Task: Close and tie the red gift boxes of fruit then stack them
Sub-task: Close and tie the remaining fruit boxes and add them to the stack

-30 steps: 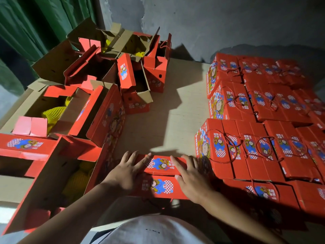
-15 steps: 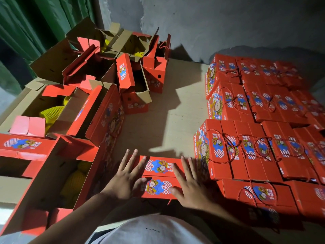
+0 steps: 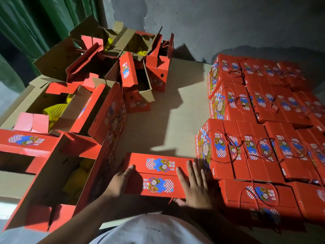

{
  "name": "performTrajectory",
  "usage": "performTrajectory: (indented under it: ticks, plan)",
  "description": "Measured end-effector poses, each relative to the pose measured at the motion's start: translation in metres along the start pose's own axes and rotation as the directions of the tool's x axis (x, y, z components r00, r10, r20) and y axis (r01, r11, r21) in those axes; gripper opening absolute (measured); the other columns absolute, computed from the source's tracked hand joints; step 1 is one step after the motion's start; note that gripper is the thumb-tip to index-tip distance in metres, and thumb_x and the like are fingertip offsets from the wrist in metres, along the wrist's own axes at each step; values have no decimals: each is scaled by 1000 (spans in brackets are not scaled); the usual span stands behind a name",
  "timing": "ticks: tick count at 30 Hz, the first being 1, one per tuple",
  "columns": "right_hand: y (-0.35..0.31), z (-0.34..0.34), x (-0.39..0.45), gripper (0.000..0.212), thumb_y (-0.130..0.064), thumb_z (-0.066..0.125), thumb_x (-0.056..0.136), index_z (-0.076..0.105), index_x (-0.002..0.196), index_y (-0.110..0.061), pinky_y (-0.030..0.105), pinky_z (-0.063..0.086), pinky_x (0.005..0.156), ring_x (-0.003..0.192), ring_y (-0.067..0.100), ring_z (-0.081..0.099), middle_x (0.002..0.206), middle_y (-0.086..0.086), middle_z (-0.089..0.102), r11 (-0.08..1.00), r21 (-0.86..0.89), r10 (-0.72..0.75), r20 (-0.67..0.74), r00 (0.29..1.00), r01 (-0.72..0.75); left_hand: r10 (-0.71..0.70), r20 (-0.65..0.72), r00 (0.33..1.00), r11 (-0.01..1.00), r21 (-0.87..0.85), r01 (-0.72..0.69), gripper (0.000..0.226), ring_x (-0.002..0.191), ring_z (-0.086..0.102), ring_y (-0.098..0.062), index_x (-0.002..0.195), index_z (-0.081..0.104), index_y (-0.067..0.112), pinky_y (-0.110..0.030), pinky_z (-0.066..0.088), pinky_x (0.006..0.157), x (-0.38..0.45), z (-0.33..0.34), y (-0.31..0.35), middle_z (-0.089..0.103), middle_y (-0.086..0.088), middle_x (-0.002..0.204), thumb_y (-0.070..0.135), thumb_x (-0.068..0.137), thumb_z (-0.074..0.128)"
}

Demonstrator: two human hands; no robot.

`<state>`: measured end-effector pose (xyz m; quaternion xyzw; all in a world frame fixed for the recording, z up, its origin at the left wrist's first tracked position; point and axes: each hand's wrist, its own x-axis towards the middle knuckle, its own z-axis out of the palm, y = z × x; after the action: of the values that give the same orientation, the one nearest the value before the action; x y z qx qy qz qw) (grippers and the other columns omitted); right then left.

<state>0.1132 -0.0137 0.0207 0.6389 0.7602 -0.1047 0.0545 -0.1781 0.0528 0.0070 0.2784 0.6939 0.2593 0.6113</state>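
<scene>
— Where was the box?

— The box (image 3: 158,175) lay on the table (image 3: 167,120) right in front of the person, both top flaps down and meeting along the middle. The left hand (image 3: 117,182) gripped its left end, thumb over the top edge. The right hand (image 3: 193,184) lay flat on the right end, fingers straight and spread.

— And around it?

— Just to the right stood the stack (image 3: 255,138) of closed, corded boxes, close against the right hand. To the left sat the open boxes (image 3: 73,120), flaps up, with yellow-netted fruit (image 3: 56,110) inside some.

— How many of each?

— One box under the hands. The open ones overlapped too much for a sure count, perhaps eight. The tied ones ran off the right edge into shadow, so no firm number there either.

— Anything hidden?

— A bit of red cord (image 3: 171,199) showed at the box's near edge by the right hand; the rest was out of sight.
</scene>
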Motion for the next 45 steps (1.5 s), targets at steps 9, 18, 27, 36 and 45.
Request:
performTrajectory:
  ticks: [9, 18, 27, 36, 45]
  plan:
    - [-46, -13, 35, 63, -64, 32, 101, 33, 158, -37, 56, 21, 122, 154, 26, 25, 166, -3, 31, 975, 186, -90, -174, 981, 122, -76, 56, 996, 985, -149, 83, 42, 101, 74, -27, 110, 75, 8, -42, 54, 100, -20, -10, 3, 77, -12, 106, 46, 96, 62]
    - [-24, -71, 138, 48, -45, 73, 89, 65, 131, -24, 33, 54, 97, 104, 15, 68, 118, 2, 73, 769, 546, 137, 367, 920, -332, -149, 178, 973, 986, -43, 159, 51, 85, 71, -26, 109, 65, 13, -35, 59, 68, -41, -21, -12, 73, -5, 96, 42, 75, 89]
    - [-54, -133, 140, 48, 2, 70, 81, 67, 119, -27, 19, 43, 47, 48, 10, 59, 99, 5, 73, 691, 687, -181, 465, 867, -224, -163, 89, 983, 977, -128, 174, 10, 62, 74, -20, 78, 78, 2, -29, 57, 52, -33, -16, 7, 76, -11, 72, 8, 76, 86]
    - [-42, -226, 191, 43, 1, 73, 79, 78, 110, -28, 9, 41, 52, 63, -6, 59, 64, -23, 65, 553, 810, -27, 253, 967, -196, 44, 84, 996, 978, -208, -25, 29, 83, 64, -28, 110, 72, 3, -42, 49, 78, -6, 3, 75, 73, -16, 90, 27, 94, 70]
    - [18, -268, 268, 32, 6, 71, 79, 80, 102, -15, 9, 38, 43, 44, -5, 54, 72, -5, 71, 431, 874, 250, 125, 960, -226, 188, 251, 950, 974, -172, -147, 37, 104, 62, 5, 117, 61, 52, -47, 56, 91, 47, 56, 154, 70, 35, 103, 31, 90, 75]
